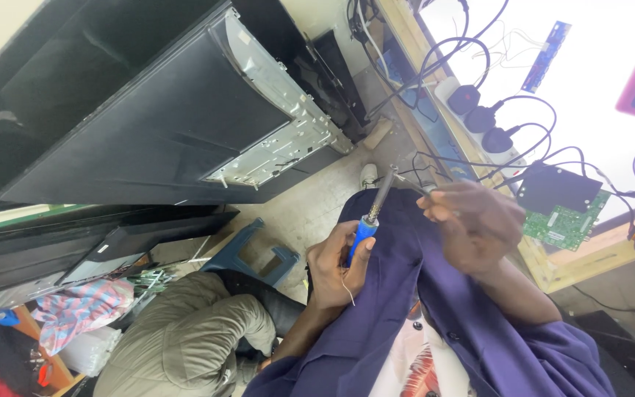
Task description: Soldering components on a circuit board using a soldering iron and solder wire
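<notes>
Purple sleeves fill the lower right of the frame. Left hand (pixel 338 266), at lower centre, is wrapped around the blue handle of a soldering iron (pixel 371 215), its metal tip pointing up. Right hand (pixel 475 224), just right of centre, pinches thin black wires (pixel 414 175) near the tip, beside a green circuit board (pixel 566 223).

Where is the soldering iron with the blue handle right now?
In the head view, the soldering iron sits mid-frame in the left hand, its tip pointing toward the right hand over the purple garment.

A blue-handled soldering iron (pixel 367 224), a green circuit board (pixel 566 223), and pink-and-blue striped cloth (pixel 86 305).
</notes>
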